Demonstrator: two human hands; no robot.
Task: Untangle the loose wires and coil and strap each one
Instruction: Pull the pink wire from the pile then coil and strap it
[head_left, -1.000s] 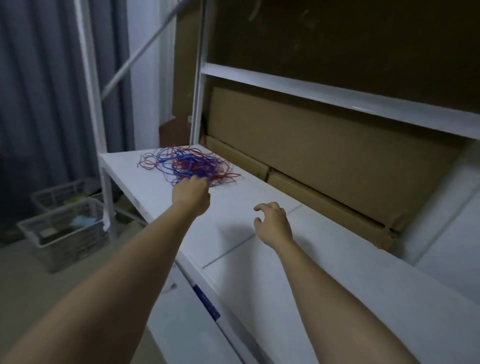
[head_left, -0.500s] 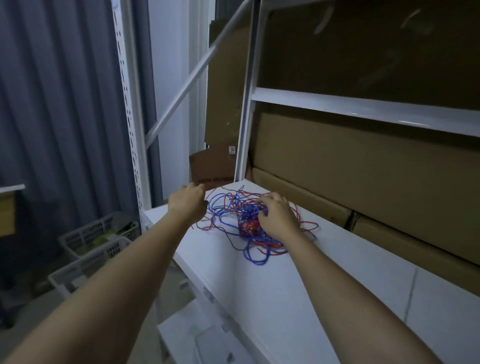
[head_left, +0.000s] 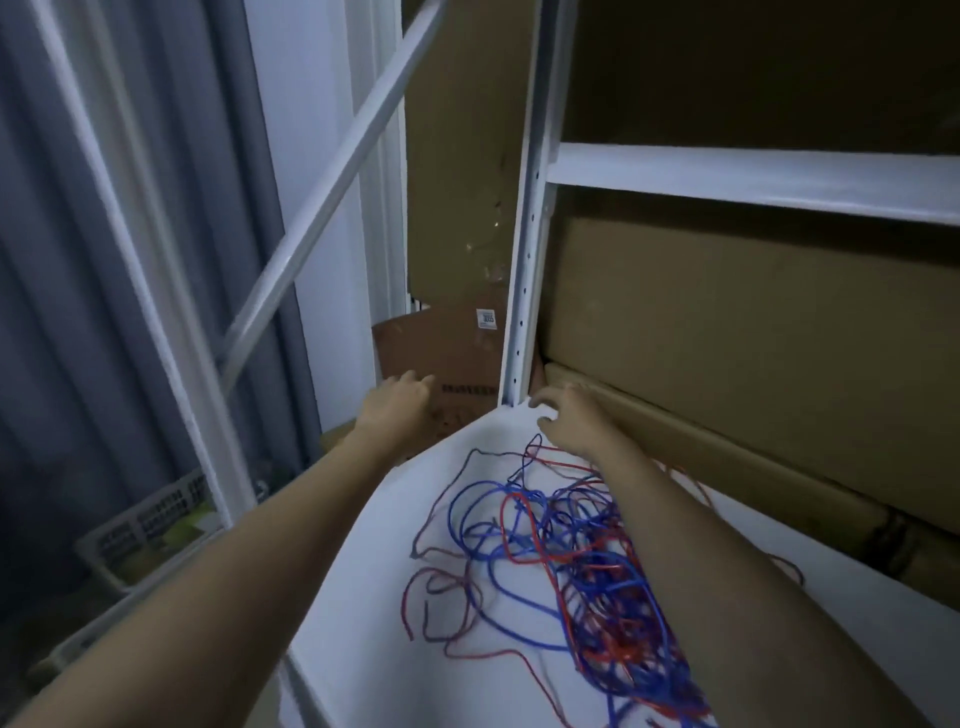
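A tangle of red and blue wires (head_left: 571, 561) lies on the white shelf board (head_left: 363, 597), spreading under my right forearm. My left hand (head_left: 397, 402) reaches past the shelf's far left edge, fingers stretched toward a low piece of cardboard, and holds nothing. My right hand (head_left: 566, 415) hovers over the far corner of the board beyond the tangle, fingers loosely curled and nothing in them. One thin wire end lies just below that wrist; whether it touches the hand I cannot tell.
A white perforated upright (head_left: 524, 260) rises at the shelf's far corner, a diagonal brace (head_left: 332, 171) crosses on the left. Cardboard boxes (head_left: 727, 338) line the back of the shelf. A plastic basket (head_left: 150, 525) sits on the floor at the left by a grey curtain.
Both hands have left the tangle and moved forward to the shelf's far corner. The view has closed in, so the wires now lie nearer and under my right forearm.
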